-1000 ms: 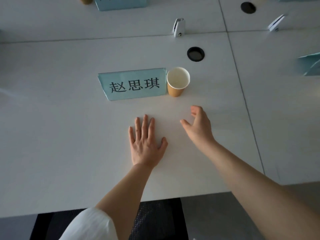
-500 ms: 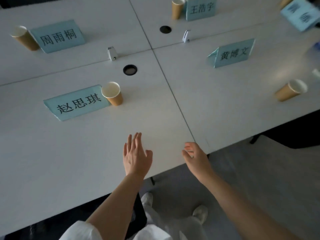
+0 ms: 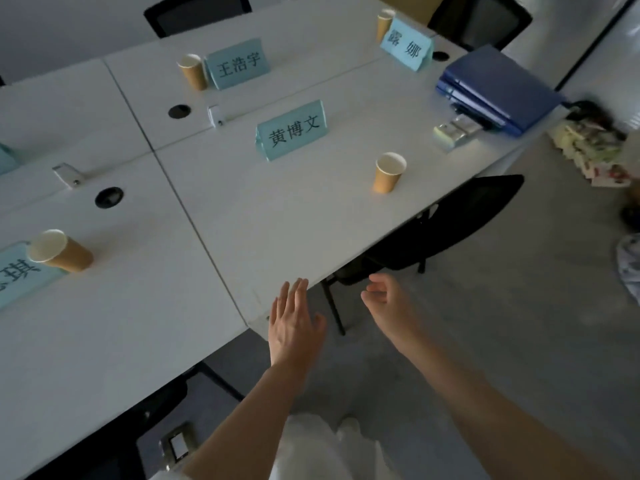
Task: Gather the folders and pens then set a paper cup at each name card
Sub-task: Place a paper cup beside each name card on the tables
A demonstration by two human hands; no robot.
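Note:
Both hands hang empty off the table's near edge. My left hand (image 3: 294, 327) has straight fingers; my right hand (image 3: 389, 303) has loosely curled fingers. A brown paper cup (image 3: 388, 173) stands alone to the right of the middle name card (image 3: 292, 131). Another cup (image 3: 60, 251) sits by the card at the left edge (image 3: 20, 275). A third cup (image 3: 192, 71) stands beside the far card (image 3: 239, 64), and one more cup (image 3: 384, 24) behind the far-right card (image 3: 407, 46). Blue folders (image 3: 498, 88) are stacked at the table's right end.
The white table (image 3: 277, 220) has round cable holes (image 3: 109, 197) and small white clips (image 3: 214, 116). A pale box (image 3: 455, 131) lies beside the folders. Black chairs stand under the near edge (image 3: 450, 223) and behind the table. Clutter (image 3: 592, 147) lies on the floor at right.
The view has swung right, bringing the folders and the right-end card into sight. Both hands have drifted past the table's near edge and hold nothing.

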